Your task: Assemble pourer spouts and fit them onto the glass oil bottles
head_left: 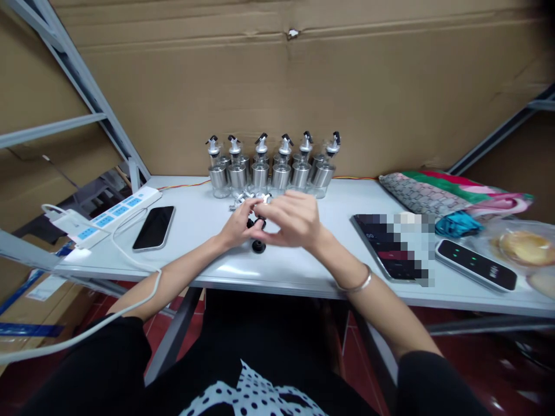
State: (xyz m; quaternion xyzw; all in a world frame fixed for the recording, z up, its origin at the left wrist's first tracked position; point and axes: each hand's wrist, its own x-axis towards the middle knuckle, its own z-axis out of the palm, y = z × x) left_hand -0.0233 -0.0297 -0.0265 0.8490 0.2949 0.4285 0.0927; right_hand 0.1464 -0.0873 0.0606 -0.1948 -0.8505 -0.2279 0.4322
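Note:
My left hand (pixel 237 226) and my right hand (pixel 291 219) meet over the middle of the white table (pixel 208 263). Together they pinch a small black and silver spout part (pixel 256 222) between their fingertips. A round black ring (pixel 259 247) lies on the table just below the hands. Several loose silver spout pieces (pixel 241 199) lie right behind my fingers. Further back stands a row of several glass and steel dispenser bottles (pixel 271 167) with black-tipped pourers.
A black phone (pixel 154 227) lies at the left beside a white power strip (pixel 113 214) and charger cable. At the right are a tablet (pixel 392 247), a dark slim device (pixel 476 264), folded cloth (pixel 437 193) and wrapped food (pixel 520 248). Cardboard stands behind the table.

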